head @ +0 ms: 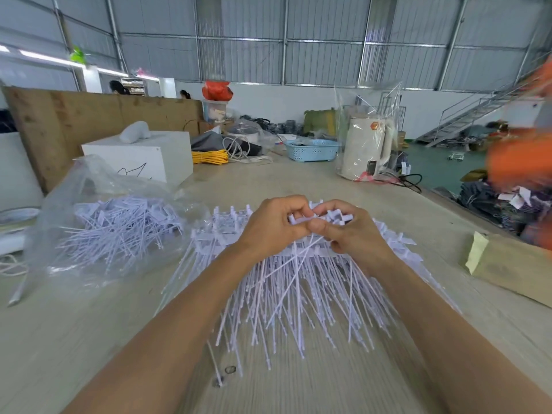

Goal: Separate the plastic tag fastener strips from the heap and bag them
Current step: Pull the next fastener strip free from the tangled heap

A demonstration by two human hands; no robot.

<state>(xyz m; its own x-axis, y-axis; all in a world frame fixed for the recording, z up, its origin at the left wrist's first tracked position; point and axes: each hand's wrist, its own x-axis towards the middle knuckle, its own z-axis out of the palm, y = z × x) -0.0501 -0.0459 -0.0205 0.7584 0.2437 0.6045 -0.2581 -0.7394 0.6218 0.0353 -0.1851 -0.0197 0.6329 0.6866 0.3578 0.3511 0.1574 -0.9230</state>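
1. Fastener strips lie in a white heap mid-desk, thin stems fanned toward you, heads at the far edge under your hands.
2. Your left hand reaches in from the lower left, forearm straight, knuckles up, fingers curled in a tight grip pinching a cluster of strip heads.
3. Your right hand meets it from the right, thumb touching the left thumb, fingers curled round the same cluster.
4. Both wrists hover just over the heap.
5. To your left, the clear plastic bag lies open on the desk with separated strips inside.
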